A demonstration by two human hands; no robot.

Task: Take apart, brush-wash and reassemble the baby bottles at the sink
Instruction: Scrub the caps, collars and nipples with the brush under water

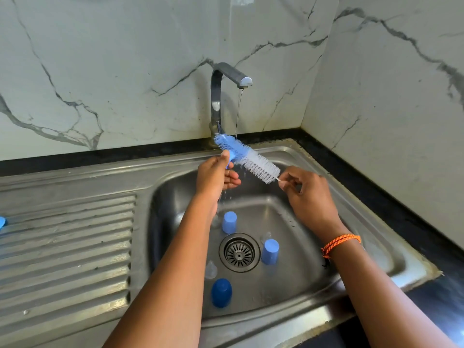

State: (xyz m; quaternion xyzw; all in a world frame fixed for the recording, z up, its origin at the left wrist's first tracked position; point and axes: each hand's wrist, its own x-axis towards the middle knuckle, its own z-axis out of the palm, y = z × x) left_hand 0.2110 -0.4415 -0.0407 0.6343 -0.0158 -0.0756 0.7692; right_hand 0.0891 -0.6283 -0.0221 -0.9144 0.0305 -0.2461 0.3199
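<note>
A bottle brush (247,156) with blue and white bristles is held slanted under a thin stream from the tap (217,96). My left hand (216,175) grips its blue end between thumb and fingers. My right hand (305,192) pinches the thin white stem at the lower end. Below, in the steel sink basin (296,280), two light blue bottle caps (229,222) (270,251) and a dark blue cap (221,292) stand upside down. A clear teat (211,270) lies between them; other clear pieces nearby are hard to make out.
The round drain (239,252) sits mid-basin. A ribbed draining board (67,242) stretches to the left, with a blue object (2,222) cut off at the frame's edge. A black counter (376,197) and marble walls close in the back and right.
</note>
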